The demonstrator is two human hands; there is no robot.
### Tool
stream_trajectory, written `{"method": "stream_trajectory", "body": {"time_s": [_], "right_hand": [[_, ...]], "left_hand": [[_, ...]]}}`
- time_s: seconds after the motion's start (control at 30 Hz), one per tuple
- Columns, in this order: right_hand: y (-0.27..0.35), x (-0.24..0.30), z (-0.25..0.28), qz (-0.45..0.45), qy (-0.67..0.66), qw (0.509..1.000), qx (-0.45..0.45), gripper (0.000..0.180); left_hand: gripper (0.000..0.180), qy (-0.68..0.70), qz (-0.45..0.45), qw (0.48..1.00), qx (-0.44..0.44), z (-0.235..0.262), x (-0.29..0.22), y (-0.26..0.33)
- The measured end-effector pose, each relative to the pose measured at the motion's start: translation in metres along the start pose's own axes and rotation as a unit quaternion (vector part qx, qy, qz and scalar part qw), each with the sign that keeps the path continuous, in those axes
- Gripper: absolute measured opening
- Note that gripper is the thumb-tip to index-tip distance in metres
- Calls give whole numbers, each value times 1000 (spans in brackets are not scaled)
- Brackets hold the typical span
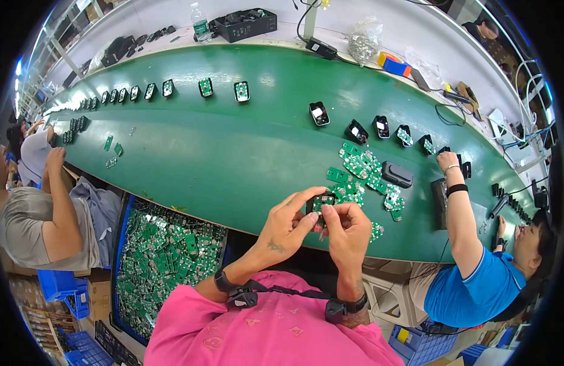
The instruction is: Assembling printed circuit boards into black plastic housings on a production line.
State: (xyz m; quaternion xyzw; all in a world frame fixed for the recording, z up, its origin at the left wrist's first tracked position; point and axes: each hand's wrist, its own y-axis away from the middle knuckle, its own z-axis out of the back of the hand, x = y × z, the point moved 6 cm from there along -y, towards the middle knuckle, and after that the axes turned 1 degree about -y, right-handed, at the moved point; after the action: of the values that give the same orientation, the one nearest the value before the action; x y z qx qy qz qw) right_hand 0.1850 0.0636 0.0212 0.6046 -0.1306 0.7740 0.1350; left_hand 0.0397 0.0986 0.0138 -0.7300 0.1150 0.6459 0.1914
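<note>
Green conveyor belt, crowded assembly line.

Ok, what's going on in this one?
A person in a pink shirt holds a small black housing with a green circuit board between the left hand and right hand, above the near edge of a green conveyor belt. A pile of green boards lies just beyond, and a bin of boards sits at the person's left. More black housings ride in a row along the belt. A co-worker's hand reaches onto it from the right.
</note>
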Motion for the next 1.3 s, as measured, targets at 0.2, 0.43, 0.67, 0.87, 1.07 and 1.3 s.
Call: {"method": "stream_trajectory", "body": {"time_s": [0.2, 0.43, 0.67, 0.87, 1.07, 1.3], "right_hand": [[-1, 4, -1, 86, 106, 990, -48, 18], [-1, 7, -11, 144, 161, 976, 17, 30], [-7, 0, -8, 159, 270, 949, 44, 29], [-5, 5, -12, 158, 223, 962, 16, 32], [-6, -1, -15, 132, 89, 985, 61, 39], [-30, -30, -36, 89, 131, 985, 64, 44]], "left_hand": [[42, -31, 5, 999, -41, -3, 7, -2], [39, -27, 25, 999, -39, -6, 3, -4], [37, -45, 59, 997, 5, -4, 11, -10], [34, -95, 2, 995, -25, -7, 14, -12], [36, -103, -19, 993, -48, -6, 10, -3], [35, -161, -59, 983, -68, 17, 41, -32]]}}
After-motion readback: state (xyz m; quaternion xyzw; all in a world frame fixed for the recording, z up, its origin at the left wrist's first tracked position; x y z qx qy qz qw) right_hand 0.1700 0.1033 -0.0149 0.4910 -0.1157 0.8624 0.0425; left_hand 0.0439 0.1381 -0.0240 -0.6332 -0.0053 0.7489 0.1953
